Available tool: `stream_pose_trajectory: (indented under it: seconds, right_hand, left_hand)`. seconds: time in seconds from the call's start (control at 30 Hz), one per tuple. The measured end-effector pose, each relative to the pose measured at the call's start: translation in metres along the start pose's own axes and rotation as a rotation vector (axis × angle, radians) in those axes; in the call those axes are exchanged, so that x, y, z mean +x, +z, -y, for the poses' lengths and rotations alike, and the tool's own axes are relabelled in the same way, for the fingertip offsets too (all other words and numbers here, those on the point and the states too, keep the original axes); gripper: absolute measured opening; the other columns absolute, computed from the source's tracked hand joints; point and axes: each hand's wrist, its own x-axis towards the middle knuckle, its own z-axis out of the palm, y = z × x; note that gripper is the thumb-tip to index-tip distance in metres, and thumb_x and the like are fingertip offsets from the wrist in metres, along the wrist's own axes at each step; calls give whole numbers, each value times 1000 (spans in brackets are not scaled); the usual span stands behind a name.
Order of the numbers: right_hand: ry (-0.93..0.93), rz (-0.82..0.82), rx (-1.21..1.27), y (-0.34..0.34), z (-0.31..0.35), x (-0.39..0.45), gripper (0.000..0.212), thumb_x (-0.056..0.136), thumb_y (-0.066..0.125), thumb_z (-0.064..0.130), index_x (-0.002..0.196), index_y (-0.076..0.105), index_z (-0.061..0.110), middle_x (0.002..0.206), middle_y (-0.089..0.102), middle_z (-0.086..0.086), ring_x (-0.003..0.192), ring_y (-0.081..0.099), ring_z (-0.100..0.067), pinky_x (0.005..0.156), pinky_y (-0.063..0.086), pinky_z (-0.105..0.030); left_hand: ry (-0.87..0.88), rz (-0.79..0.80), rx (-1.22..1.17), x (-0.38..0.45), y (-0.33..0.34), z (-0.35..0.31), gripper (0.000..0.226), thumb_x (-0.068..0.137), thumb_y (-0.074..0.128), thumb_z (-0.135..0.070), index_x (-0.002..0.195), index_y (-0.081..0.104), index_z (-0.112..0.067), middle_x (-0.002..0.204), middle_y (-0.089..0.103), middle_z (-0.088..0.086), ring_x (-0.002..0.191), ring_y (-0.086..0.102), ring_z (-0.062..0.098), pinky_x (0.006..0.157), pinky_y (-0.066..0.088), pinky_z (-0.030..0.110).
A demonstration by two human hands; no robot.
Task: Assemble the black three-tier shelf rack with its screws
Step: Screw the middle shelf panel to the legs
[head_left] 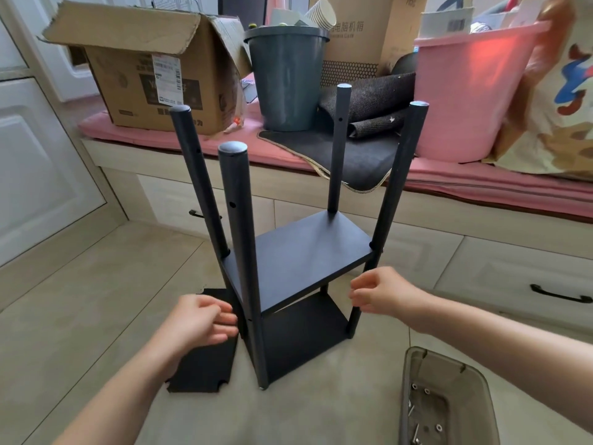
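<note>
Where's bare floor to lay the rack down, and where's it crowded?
Free: tiled floor left of the rack, out to the cabinet doors; also the strip between rack and drawer fronts. Crowded: loose shelf panel under the left hand, screw tray front right, right hand by the post.

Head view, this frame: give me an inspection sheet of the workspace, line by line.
Surface: beige tiled floor.
Job's things: rack upright, four posts, two shelves fitted; third shelf flat on the floor at its left; tray holding screws.
Clutter: cardboard box, grey bin, pink tub on the pink bench cushion.
Hands: left hand and right hand loosely curled beside the posts, holding nothing.
Cables: nothing seen.
Surroundings: white cabinet doors, drawers under the bench.
</note>
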Motion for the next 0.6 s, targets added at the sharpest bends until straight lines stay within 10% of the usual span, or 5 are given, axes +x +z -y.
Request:
stream_pose_trajectory:
  seconds: [0.33,0.6]
  right_hand:
    - [-457,318,-14,49,92,-54,42,90,71,30,130,58,24,122,64,6,104,66,-10,87,57,-25]
    - [-627,96,-150,78,115,-64,29,97,60,27,124,57,14,119,65,-2,108,61,-21,93,53,-38]
  left_hand:
    - [-43,75,-541,35,24,-4,21,101,59,-15,109,68,2,91,78,16,81,77,26,62,60,30]
    - [-53,62,-564,42,38,-1,9,98,60,-3,96,67,2,103,67,26,91,67,34,74,58,43]
